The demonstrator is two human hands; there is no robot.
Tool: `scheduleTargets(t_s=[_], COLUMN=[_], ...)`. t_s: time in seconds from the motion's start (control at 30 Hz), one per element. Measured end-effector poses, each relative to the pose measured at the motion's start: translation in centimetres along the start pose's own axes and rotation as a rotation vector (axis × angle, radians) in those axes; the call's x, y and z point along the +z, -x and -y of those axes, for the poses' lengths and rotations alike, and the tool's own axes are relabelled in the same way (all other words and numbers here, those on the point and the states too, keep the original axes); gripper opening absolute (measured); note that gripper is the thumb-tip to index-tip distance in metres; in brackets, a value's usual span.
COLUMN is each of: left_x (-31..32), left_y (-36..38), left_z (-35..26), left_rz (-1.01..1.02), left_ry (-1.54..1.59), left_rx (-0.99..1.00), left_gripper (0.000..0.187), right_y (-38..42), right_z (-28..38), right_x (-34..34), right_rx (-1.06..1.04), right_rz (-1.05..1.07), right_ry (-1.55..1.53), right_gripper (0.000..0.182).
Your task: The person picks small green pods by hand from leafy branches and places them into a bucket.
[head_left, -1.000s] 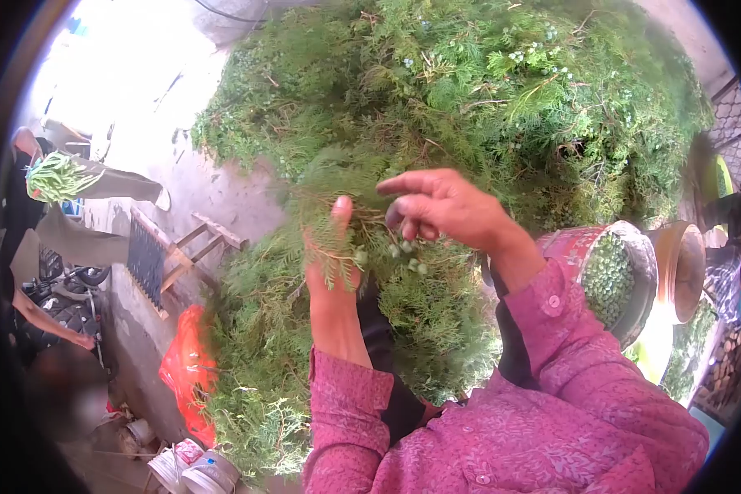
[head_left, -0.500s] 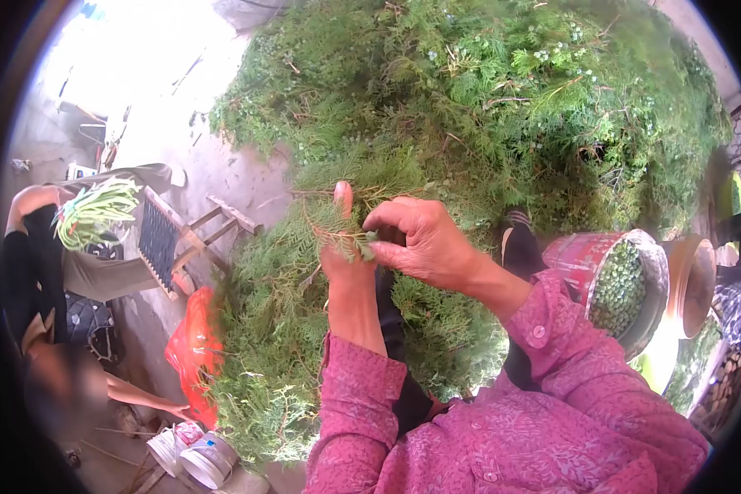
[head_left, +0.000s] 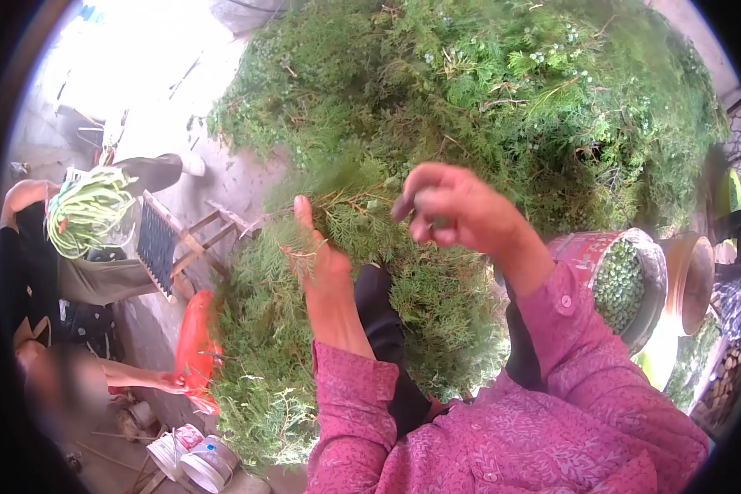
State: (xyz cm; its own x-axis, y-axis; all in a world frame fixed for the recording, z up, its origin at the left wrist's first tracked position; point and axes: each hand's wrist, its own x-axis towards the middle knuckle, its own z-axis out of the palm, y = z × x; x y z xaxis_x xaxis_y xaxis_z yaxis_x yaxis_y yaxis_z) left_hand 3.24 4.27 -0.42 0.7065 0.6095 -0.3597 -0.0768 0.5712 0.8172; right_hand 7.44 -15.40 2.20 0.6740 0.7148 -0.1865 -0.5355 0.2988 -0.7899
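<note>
My left hand [head_left: 323,262] is closed around an evergreen sprig [head_left: 358,210] with flat, scaly leaves, its thumb pointing up. The sprig spreads to the right of the thumb, over a low heap of cut branches. My right hand [head_left: 461,206] hovers right of the sprig, apart from it, smeared by motion. Its fingers are curled in, and a small greenish thing seems to show between them, too blurred to name. Behind both hands rises a large pile of evergreen branches [head_left: 469,99] dotted with pale green cones. A red and white bucket [head_left: 580,253] full of small green cones [head_left: 619,284] stands beside my right forearm.
A tan bucket [head_left: 690,284] sits beyond the cone bucket. On the left, another person [head_left: 37,272] holds a bunch of long green beans [head_left: 90,212] and reaches to a red plastic bag [head_left: 196,350]. Nearby are a wooden stool [head_left: 177,247] and white containers [head_left: 210,463].
My right hand has pulled away from the sprig, up and to the right. My left hand has tilted slightly left. The other person's hand has reached the red bag, and the bean bunch has shifted.
</note>
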Motion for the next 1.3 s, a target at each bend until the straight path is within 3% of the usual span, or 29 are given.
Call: scheduleTargets(t_s=[0.07, 0.13, 0.23, 0.37, 0.47, 0.57, 0.63, 0.8, 0.87, 0.9, 0.97, 1.03, 1.1, 1.13, 1.23, 1.3], left_x=[0.1, 1.5, 1.6, 1.6, 1.1, 1.0, 1.5, 2.2, 2.4, 2.1, 1.3, 0.0, -0.8, -0.9, -0.4, -0.4], left_y=[-0.3, 0.4, 0.9, 0.9, 0.4, 0.5, 0.9, 1.8, 2.0, 1.7, 0.9, -0.2, -0.7, -0.9, -1.1, -1.0], left_z=[0.1, -0.2, -0.7, -0.5, -0.1, -0.2, -0.5, -1.0, -1.1, -0.9, -1.0, -1.8, -1.4, -1.3, -0.9, -0.8], left_rz=[0.022, -0.123, -0.007, -0.036, -0.019, 0.056, 0.209, 0.282, 0.283, 0.241, 0.200, 0.102, 0.066, 0.029, -0.110, -0.055], left_ry=[-0.012, 0.012, 0.071, 0.049, 0.014, 0.033, 0.097, 0.052, 0.079, 0.057, 0.034, 0.023, 0.003, -0.019, -0.004, 0.033], left_rx=[-0.048, -0.138, -0.227, -0.223, -0.223, -0.249, -0.278, -0.256, -0.256, -0.225, -0.194, -0.200, -0.157, -0.117, -0.147, -0.168], left_gripper=[0.041, 0.041, 0.041, 0.039, 0.039, 0.038, 0.035, 0.028, 0.026, 0.024, 0.022, 0.018, 0.027, 0.036, 0.033, 0.033], right_y=[-0.4, -0.4, -0.5, -1.4, -1.6, -1.3, -1.4, -1.6, -1.4, -1.2, -0.8, -0.1, 0.3, 0.2, -0.3, -0.4], right_z=[-0.2, -0.3, -0.2, -1.0, -1.3, -0.7, -1.1, -1.5, -1.2, -1.0, -0.4, 0.4, 0.6, 0.6, -0.2, -0.7], right_x=[-1.0, -1.2, -0.8, -0.4, 0.1, 0.6, 0.4, -0.3, -0.1, 0.1, 0.6, -0.7, -1.5, -1.5, -1.1, -0.4], right_rx=[-0.094, -0.118, -0.121, -0.200, -0.206, -0.128, -0.142, -0.182, -0.082, -0.083, -0.055, -0.082, -0.113, -0.117, 0.011, 0.024], right_rz=[-0.079, -0.347, -0.362, -0.354, -0.311, -0.320, -0.347, -0.411, -0.279, -0.280, -0.179, -0.129, -0.074, -0.073, -0.062, -0.111], right_ry=[-0.073, 0.205, 0.324, 0.445, 0.362, 0.353, 0.373, 0.533, 0.224, 0.223, -0.123, -0.280, -0.531, -0.531, -0.374, -0.239], right_gripper=[0.020, 0.028, 0.033, 0.032, 0.029, 0.021, 0.022, 0.022, 0.019, 0.019, 0.015, 0.013, 0.008, 0.008, 0.008, 0.010])
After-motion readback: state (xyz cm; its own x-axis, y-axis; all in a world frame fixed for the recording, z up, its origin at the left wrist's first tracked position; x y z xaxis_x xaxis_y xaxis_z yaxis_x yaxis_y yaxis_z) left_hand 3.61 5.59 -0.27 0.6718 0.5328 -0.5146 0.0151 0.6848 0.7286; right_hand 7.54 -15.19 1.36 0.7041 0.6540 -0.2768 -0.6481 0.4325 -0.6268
